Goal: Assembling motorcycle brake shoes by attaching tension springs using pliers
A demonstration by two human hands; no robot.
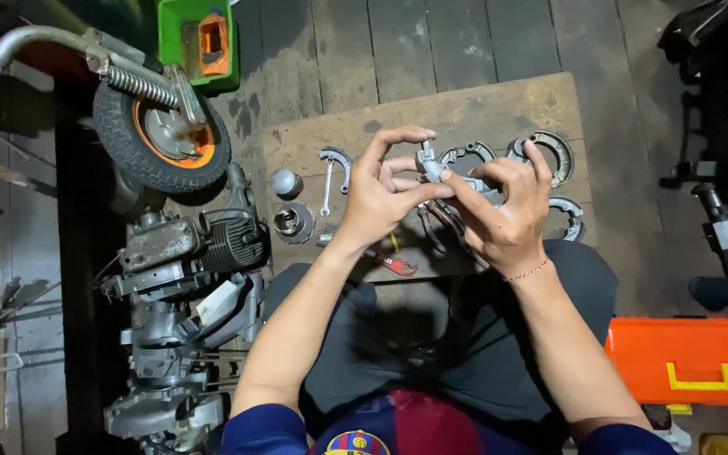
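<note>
Above the lap, over the wooden board (465, 109): small grey metal part (433, 168), held up between both hands.
Left hand (381, 190): thumb and forefinger pinched together on the near end of the part, other fingers fanned upward and free.
Right hand (503, 211): wrapped round the other end, fingers curled tight, fingertips (446, 177) meeting the left thumb at the middle.
Weight: judged light for metal, carried easily on fingertips alone.
Stiffness: rigid, likely cast or pressed; no give expected under a pinch.
Surface: dull grey, probably oily in this setting, so liable to slip; exact shape partly hidden by the fingers.
Best hold: by the thicker body rather than by thin projecting tabs; two-handed pinch as shown looks secure.
Fragility: sturdy, though small fittings on it could bend or drop off.
On the board: curved brake shoes (554, 156), a spanner (328, 187), a domed cap (286, 182), a round cup-like piece (294, 222), red-handled pliers (393, 264).
Far left: small wheel (162, 139) with orange hub, engine block (187, 244) beside it.
Top left: green bin (174, 34), rectangular, holding an orange box-shaped object (214, 44).
Lower right: orange toolbox (688, 361), oblong, yellow latch (699, 379) on its front.
Signs or labels: none legible on any container.
</note>
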